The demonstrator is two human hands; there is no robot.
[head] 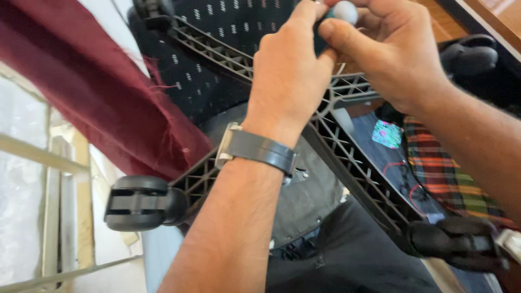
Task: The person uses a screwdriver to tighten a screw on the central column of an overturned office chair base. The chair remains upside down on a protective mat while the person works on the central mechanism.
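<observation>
Up top, held piece: we see a small pale rounded knob [345, 11] on a dark teal part, pinched at the upper edge of the view, right over the hub of an upturned chair base [347, 89].
Left hand: our left hand [290, 76] is curled narrow, thumb and forefinger closed on the dark part just below the knob; a grey wristwatch [255, 149] sits on that wrist.
Right hand: our right hand [388, 51] comes in from the right, fingers bent tight around the same knob, touching the left fingertips.
Chair base: black ribbed plastic spokes spread out from beneath both hands, underside facing us.
Castors: one black wheel [138, 203] ends the spoke at lower left, another [458, 244] at lower right, a third [469, 54] at upper right behind the right wrist.
Seat: dark fabric with small white marks [211, 70] lies behind the spokes.
Cloth: a maroon cloth [103, 92] with frayed edge hangs to the left, touching the seat.
Near the right forearm: a plaid cloth [450, 173] of red, green and orange, with a small shiny pink-and-green patch [387, 134] just beside it.
</observation>
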